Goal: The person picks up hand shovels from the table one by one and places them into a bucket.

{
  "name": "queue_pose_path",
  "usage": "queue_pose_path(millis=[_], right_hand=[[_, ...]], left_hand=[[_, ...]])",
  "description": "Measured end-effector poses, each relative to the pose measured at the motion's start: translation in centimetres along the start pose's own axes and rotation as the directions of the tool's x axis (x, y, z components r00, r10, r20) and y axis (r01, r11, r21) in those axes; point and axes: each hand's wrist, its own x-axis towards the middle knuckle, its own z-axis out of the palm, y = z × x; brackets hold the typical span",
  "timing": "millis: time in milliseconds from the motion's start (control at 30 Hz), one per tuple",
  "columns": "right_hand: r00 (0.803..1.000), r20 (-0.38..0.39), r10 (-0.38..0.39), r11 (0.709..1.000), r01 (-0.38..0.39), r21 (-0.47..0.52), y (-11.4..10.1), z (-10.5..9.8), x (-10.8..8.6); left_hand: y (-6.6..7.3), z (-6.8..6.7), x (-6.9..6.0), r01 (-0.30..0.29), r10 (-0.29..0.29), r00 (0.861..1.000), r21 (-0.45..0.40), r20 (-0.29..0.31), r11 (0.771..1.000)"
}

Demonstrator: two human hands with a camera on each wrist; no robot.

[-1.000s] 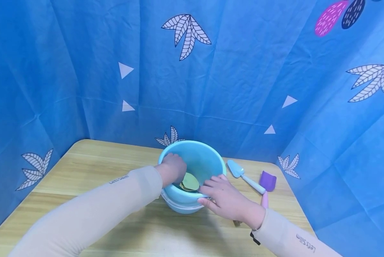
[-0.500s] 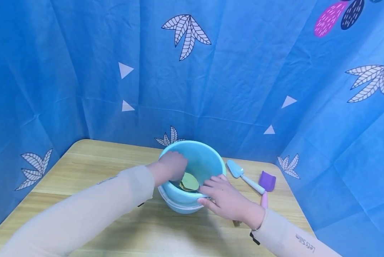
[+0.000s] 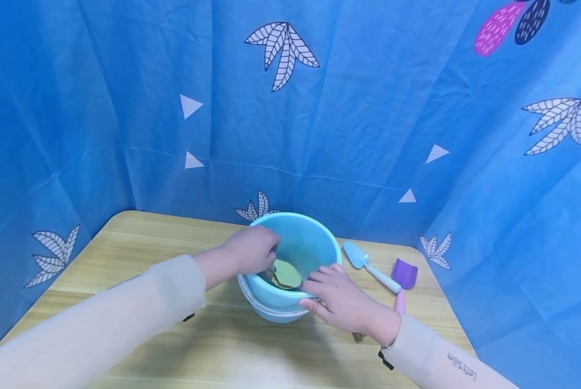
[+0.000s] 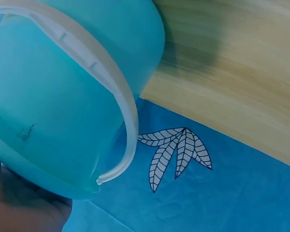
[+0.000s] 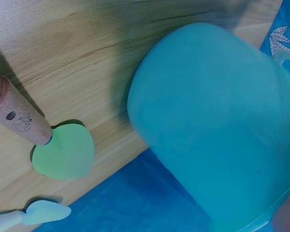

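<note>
The light blue bucket (image 3: 281,302) (image 4: 48,92) (image 5: 208,106) stands on the table, its mouth tilted to the viewer. Over its left rim lies my left hand (image 3: 254,251) (image 4: 31,208), fingers bent down inside the mouth; whether they hold anything is hidden. A flat green piece (image 3: 286,274) shows inside, right beside those fingers. My right hand (image 3: 344,302) (image 5: 286,212) grips the near right rim, thumb outside and fingers over the edge. The bucket's white handle (image 4: 106,72) hangs along its side in the left wrist view.
Right of the bucket lie a light blue trowel (image 3: 375,273) and a purple scoop (image 3: 405,274) with a pink handle. A green heart-shaped tool (image 5: 65,152) with a wooden handle (image 5: 21,116) lies on the table (image 3: 149,248). A blue curtain (image 3: 271,129) surrounds the tabletop.
My left hand has moved left and slightly up, from deeper in the bucket to its left rim, and its sleeve has shifted left. My right hand has stayed on the rim.
</note>
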Motion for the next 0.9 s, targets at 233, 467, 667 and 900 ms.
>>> queue_pose_path(millis=[233,467,667,900], right_hand=[[1.000,-0.006,-0.006,1.000,0.006,0.001,0.1,0.1,0.0],[1.000,-0.009,-0.010,1.000,0.010,-0.001,0.1,0.1,0.0],[1.000,-0.011,-0.013,1.000,0.013,-0.005,0.2,0.0,-0.1],[1.000,-0.005,-0.009,1.000,0.009,-0.008,0.2,0.0,-0.1]], left_hand=[[-0.8,0.1,-1.1,-0.062,0.063,0.992,0.008,-0.105,0.998],[-1.2,0.4,-2.0,-0.116,0.119,0.973,0.026,-0.197,0.993],[-1.3,1.0,-2.7,-0.116,0.116,0.962,0.016,-0.245,0.993],[-1.4,1.7,-3.9,-0.130,0.118,0.956,-0.029,-0.268,0.991]])
